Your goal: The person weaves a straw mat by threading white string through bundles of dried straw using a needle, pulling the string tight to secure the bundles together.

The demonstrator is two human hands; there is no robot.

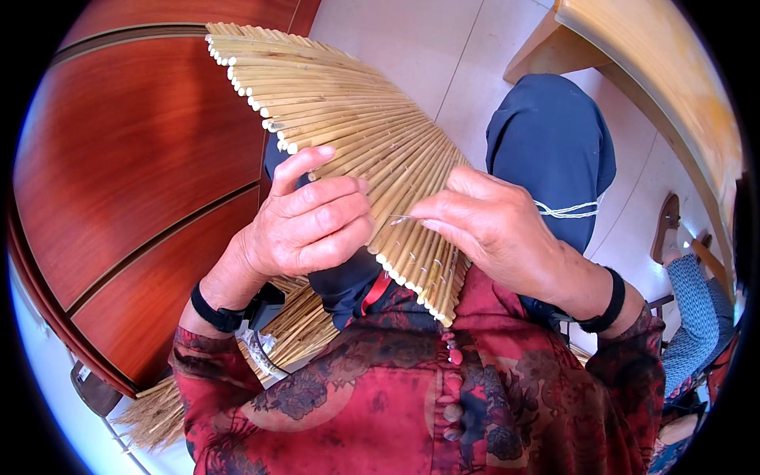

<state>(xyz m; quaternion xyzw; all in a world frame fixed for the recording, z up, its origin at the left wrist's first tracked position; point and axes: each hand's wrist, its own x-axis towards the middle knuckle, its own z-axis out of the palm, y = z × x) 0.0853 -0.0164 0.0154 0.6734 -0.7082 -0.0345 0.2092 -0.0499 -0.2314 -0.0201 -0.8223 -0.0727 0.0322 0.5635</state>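
A fan-shaped mat of yellow reed stalks [340, 103] lies across my lap, its stalks stitched side by side with pale thread. My left hand [313, 218] is closed at the mat's left edge, its curled fingers over the stalks and its index finger raised. The thumb is hidden. Over the mat's lower right part, my right hand [495, 226] pinches a thin needle [402, 216] between thumb and index finger. The needle's tip points left, close above the stalks.
Loose reed stalks [297, 328] lie on the floor below my left arm. A red-brown wooden cabinet [150, 166] stands at left, and a pale wooden table [649, 47] at upper right. White cord [566, 210] circles my right knee. Another person's leg [690, 313] shows at right.
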